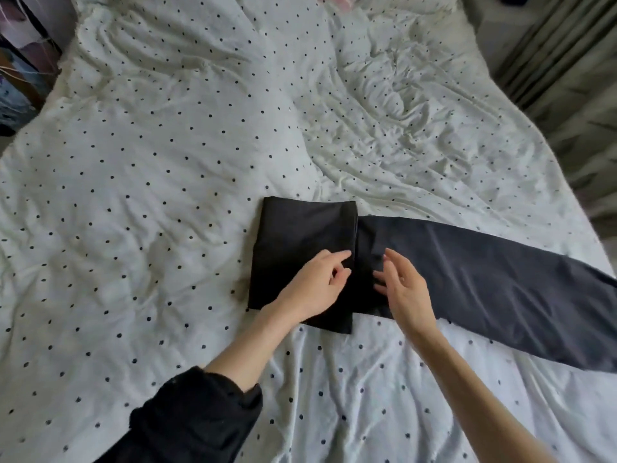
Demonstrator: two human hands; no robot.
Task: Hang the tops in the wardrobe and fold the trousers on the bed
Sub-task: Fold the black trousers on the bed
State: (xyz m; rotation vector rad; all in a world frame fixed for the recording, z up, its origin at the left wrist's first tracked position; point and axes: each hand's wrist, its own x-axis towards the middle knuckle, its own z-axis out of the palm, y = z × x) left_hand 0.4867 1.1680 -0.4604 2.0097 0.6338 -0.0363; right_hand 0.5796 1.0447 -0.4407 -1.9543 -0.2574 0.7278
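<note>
Dark trousers (484,279) lie across the bed (133,212), which has a white cover with black dots. Their left end is doubled over into a flat black rectangle (293,238); the rest stretches out to the right, past the frame edge. My left hand (317,289) rests on the folded rectangle near its right edge, index finger stretched out and the other fingers curled. My right hand (404,289) hovers just right of that edge over the unfolded part, fingers spread and loose. Neither hand holds the cloth.
The bed cover is crumpled into ridges at the back right (400,111). Hanging clothes (20,61) show at the far left edge. Curtains (567,61) hang along the bed's right side. Something pink (334,0) lies at the head of the bed.
</note>
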